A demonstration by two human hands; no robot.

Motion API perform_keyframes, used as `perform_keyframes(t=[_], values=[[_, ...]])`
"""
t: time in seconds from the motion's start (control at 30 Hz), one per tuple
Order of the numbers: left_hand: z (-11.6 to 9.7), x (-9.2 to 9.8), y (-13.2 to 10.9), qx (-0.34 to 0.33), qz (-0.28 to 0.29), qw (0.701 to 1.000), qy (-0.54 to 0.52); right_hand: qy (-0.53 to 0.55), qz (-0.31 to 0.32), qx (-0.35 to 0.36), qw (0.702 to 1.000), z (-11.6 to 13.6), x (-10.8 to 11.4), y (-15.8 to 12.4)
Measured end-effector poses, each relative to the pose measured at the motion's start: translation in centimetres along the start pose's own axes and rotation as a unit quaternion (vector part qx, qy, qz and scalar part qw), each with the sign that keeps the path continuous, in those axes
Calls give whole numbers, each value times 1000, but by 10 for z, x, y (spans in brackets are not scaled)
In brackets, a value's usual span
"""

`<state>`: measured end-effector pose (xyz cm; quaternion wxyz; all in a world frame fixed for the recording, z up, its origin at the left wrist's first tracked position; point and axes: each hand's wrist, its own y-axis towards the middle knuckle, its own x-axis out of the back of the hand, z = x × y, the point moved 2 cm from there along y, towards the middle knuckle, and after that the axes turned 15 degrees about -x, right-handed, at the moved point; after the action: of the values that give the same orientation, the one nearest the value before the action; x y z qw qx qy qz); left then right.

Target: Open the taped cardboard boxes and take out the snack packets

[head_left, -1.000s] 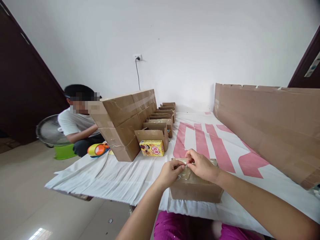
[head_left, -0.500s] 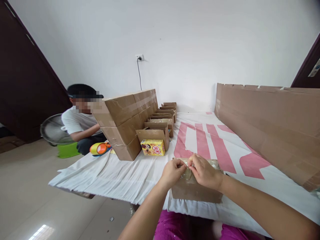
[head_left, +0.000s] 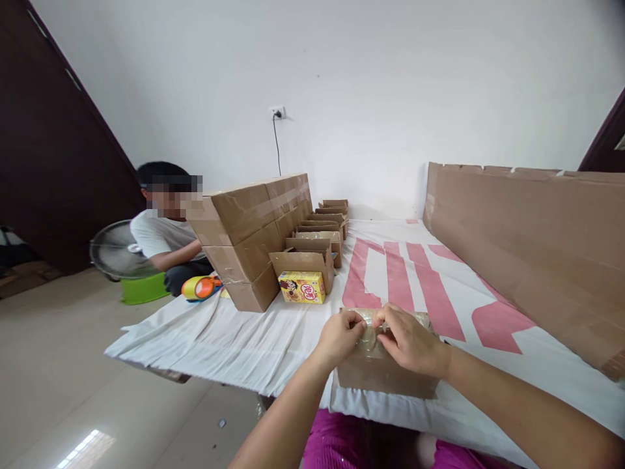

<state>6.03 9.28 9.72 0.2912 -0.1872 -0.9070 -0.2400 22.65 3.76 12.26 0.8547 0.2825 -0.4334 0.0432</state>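
In front of me a brown cardboard box (head_left: 385, 376) sits near the table's front edge, with shiny clear packing tape (head_left: 370, 345) over its top. My left hand (head_left: 343, 335) is closed at the box's top, thumb and forefinger pinching the tape. Just to its right, my right hand (head_left: 410, 339) is also closed, its fingertips pinched at the same tape, a small gap from the left fingertips. The fingers partly cover the tape, so its exact edge is hard to make out.
Stacked sealed cartons (head_left: 247, 260) stand at left, beside a row of open boxes (head_left: 312, 257). A yellow printed packet (head_left: 301, 287) stands before the nearest. Tape rolls (head_left: 201, 287) lie at the left edge. A person (head_left: 168, 241) crouches there. A tall cardboard panel (head_left: 527, 254) bounds the right.
My right fingertips have moved slightly to the right, away from the left ones. The whole view has shifted a little; the box stays in place on the table.
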Motion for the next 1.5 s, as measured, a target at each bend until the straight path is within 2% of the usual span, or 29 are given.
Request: perform_keyframes(t=[0.27, 0.5, 0.8, 1.07, 1.23, 1.5], values=[[1, -1, -1, 3, 7, 999, 40, -10, 27, 6, 1000, -7, 4, -12], [-2, 0, -1, -1, 19, 998, 67, -15, 40, -30, 999, -18, 14, -30], [-2, 1, -1, -3, 28, 997, 73, -5, 64, -33, 997, -22, 20, -32], [-2, 2, -3, -14, 31, 997, 66, -21, 7, -1, 1000, -18, 24, -36], [-9, 3, -4, -13, 27, 997, 75, -6, 6, 35, 999, -13, 17, -27], [-18, -3, -6, 40, 12, 991, 130, 5, -14, 36, 999, -14, 8, -20]])
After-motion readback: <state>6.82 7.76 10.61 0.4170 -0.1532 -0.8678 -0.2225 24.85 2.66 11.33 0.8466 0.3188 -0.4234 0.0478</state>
